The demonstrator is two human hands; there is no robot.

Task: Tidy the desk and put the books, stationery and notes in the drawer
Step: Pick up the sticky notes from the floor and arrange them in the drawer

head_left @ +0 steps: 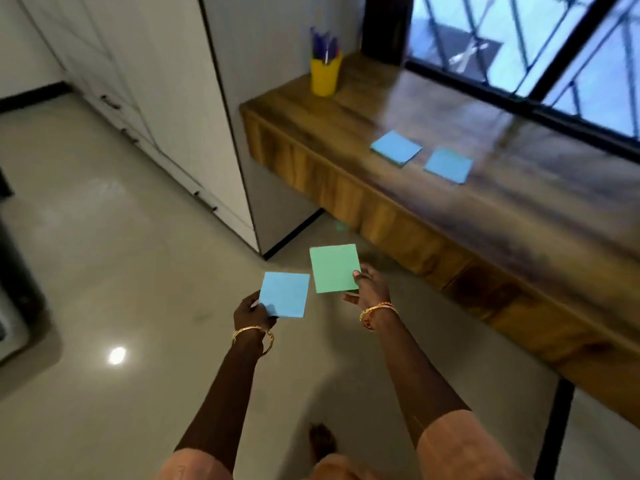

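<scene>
Both hands, left [250, 311] and right [369, 289], pinch notes' edges above open floor [121, 271].

No writing to read anywhere here. The blue note [284, 294] held up in the left hand [250, 312] shows a blank face, and the green note [334, 268] in the right hand [369, 288] is just as plain. Over on the wooden bench [519, 202], the two blue notes [396, 147] [449, 165] lying right of the yellow pen cup [325, 75] carry no marks that can be made out. The cup itself bears no label or brand, and the pens in it are too blurred to show any print.
</scene>
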